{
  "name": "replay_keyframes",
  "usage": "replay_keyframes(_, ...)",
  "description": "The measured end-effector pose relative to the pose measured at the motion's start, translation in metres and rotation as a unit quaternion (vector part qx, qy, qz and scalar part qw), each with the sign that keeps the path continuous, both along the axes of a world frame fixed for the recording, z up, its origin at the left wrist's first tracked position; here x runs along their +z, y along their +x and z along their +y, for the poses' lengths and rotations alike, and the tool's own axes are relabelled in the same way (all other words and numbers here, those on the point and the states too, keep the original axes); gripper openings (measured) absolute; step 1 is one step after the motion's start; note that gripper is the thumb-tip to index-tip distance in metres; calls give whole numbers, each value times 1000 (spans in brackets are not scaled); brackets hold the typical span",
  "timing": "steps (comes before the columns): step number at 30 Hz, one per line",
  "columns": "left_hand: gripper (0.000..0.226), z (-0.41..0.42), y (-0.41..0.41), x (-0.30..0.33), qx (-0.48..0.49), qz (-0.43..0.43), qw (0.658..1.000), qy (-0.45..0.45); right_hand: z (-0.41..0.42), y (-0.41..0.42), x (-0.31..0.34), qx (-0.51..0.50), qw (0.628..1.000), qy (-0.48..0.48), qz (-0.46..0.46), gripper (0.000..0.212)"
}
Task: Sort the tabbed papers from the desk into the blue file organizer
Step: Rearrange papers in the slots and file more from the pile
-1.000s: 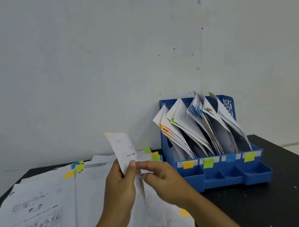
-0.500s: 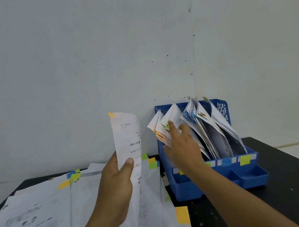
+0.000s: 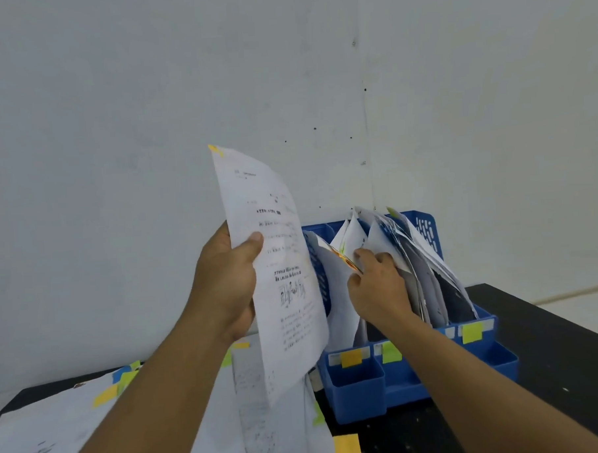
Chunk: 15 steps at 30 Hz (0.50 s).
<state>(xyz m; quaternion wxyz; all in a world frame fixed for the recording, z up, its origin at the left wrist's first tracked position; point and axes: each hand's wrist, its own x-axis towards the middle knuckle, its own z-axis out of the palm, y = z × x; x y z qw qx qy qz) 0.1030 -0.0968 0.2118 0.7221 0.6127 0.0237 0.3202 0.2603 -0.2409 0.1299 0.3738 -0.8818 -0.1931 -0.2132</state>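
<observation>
A black desk (image 3: pixel 553 352) carries everything, its dark top showing bare mostly toward 3 o'clock and in a thin strip at 9 o'clock along the white wall. A blue file organizer (image 3: pixel 410 382) stands on it at about 2 o'clock, back against the wall corner, its upright slots packed with leaning papers (image 3: pixel 426 279) and its front lip bearing coloured labels, an orange one (image 3: pixel 351 357) and a yellow-green one (image 3: pixel 472 332) among them. Loose white printed sheets (image 3: pixel 59 425) spread flat over the desk from 6 to 9 o'clock, overlapping one another, with yellow, green and blue tabs (image 3: pixel 121 381) sticking out at their edges. A yellow tab (image 3: pixel 347 448) lies at 6 o'clock, just beside the organizer's front.
</observation>
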Motion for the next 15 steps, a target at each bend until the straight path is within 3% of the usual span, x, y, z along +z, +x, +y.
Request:
replay_keyframes(6,31,-10,56,-8,29,-31,998,49,-4,4,6,4,999,36,23,39)
replay_keyframes(15,38,-34,125,-56,162,-24,976,140,-12,6,11,27,995,91,36,43)
